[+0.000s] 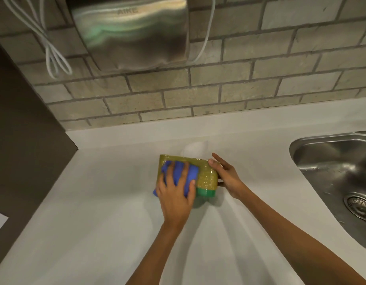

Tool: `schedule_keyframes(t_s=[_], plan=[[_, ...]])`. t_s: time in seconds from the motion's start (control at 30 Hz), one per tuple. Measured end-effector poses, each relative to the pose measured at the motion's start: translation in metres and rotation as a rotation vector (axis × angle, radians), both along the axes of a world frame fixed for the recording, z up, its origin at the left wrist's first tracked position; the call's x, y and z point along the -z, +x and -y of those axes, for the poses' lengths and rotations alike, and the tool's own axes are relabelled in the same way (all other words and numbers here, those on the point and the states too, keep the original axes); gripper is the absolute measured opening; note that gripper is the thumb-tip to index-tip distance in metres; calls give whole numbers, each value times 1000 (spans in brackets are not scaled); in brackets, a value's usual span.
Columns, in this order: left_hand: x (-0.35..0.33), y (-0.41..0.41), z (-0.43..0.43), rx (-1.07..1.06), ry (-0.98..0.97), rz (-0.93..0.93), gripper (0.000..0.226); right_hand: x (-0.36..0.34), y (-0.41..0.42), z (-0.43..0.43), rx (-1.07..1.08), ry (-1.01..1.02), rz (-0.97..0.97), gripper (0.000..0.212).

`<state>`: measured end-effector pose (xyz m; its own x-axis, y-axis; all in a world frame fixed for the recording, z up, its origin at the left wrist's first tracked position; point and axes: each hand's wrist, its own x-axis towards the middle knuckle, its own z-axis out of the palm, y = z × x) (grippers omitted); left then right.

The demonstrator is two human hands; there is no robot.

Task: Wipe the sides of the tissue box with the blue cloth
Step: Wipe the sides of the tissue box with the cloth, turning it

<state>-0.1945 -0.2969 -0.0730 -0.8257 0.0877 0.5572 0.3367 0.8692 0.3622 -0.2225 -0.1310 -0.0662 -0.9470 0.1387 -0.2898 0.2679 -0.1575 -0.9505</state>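
A yellow-green tissue box (205, 175) with a green lower band lies on the white counter (99, 202) in the middle of the head view. A white tissue sticks out behind it. My left hand (176, 194) presses a bunched blue cloth (191, 172) flat against the box's upward-facing left part, fingers spread over the cloth. My right hand (225, 175) grips the box's right end, thumb on top and fingers around the far side, holding it in place.
A steel sink (334, 167) with a drain is set into the counter at the right. A metal hand dryer (132, 31) with white cables hangs on the brick wall above. A dark panel (19, 130) bounds the counter on the left.
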Motion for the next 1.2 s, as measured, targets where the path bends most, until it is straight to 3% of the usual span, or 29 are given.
schedule_keyframes(t_s=[0.13, 0.27, 0.37, 0.5, 0.8, 0.97, 1.2], plan=[[-14, -25, 13, -272, 368, 194, 47, 1, 0, 4, -13, 12, -46, 64], [-24, -36, 18, -346, 401, 340, 47, 3, 1, 5, -19, 57, -97, 70], [-29, -44, 23, -417, 502, 454, 48, 4, 3, 3, -53, 142, -145, 89], [-32, -41, 18, -424, 729, 655, 55, 8, 14, 7, -89, 240, -205, 119], [-20, -4, -10, -352, 1170, 820, 79, 16, 31, 20, -111, 468, -290, 138], [-13, 4, -16, -294, 1221, 846, 80, 15, 37, 21, -123, 458, -279, 136], [-11, -3, -2, -152, 1193, 793, 83, 4, 43, 20, -67, 301, -180, 103]])
